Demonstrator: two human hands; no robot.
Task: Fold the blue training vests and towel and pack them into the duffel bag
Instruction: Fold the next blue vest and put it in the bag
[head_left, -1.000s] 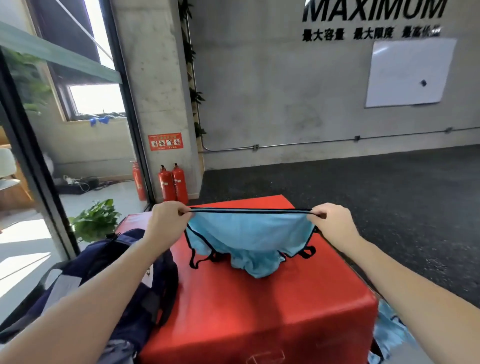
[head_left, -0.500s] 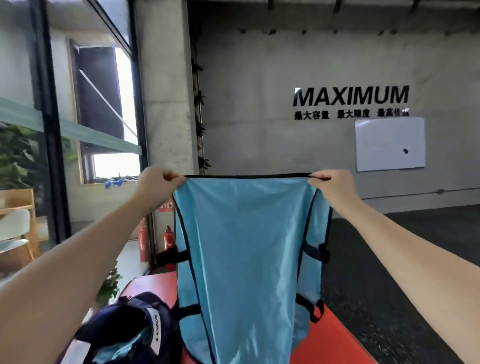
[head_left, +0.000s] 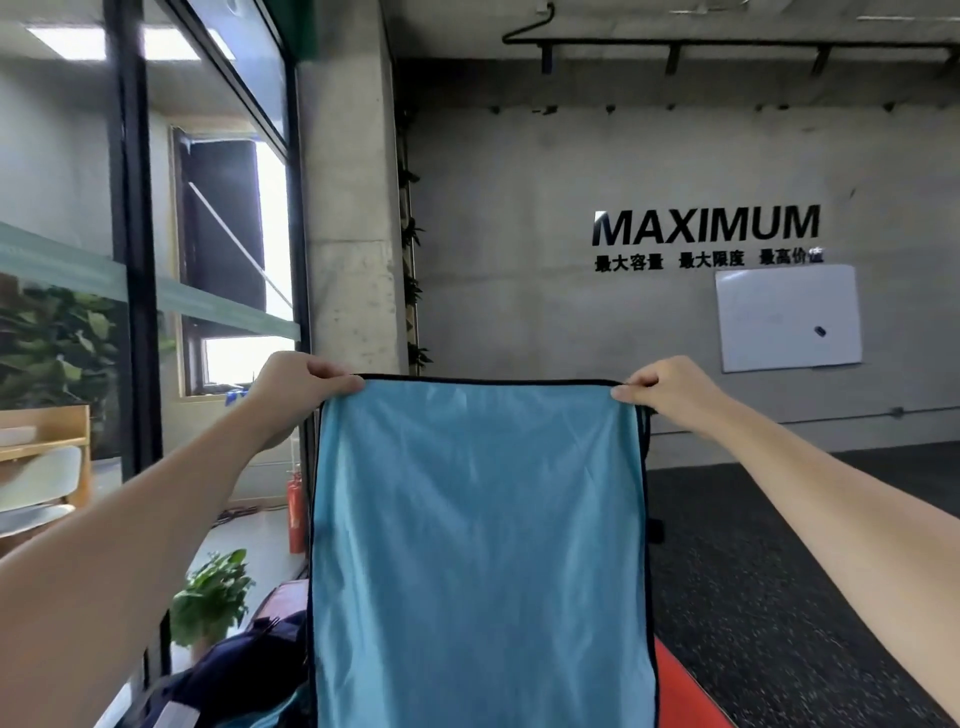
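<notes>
A light blue training vest (head_left: 478, 545) with black piping hangs flat in front of me, stretched by its top edge. My left hand (head_left: 306, 387) pinches the top left corner. My right hand (head_left: 660, 389) pinches the top right corner. Both arms are held out at chest height. The dark navy duffel bag (head_left: 234, 670) sits low at the left, partly hidden behind the vest, with a bit of blue cloth showing inside it. The vest's lower end runs out of the frame.
A red padded box (head_left: 680, 691) shows under the vest at the lower right. A potted plant (head_left: 213, 597) and a red fire extinguisher (head_left: 296, 514) stand by the glass wall on the left. Dark speckled floor (head_left: 753, 571) spreads to the right.
Both hands have lifted the vest from the red box up to chest height, and it now hangs full length and flat. My view has tilted upward.
</notes>
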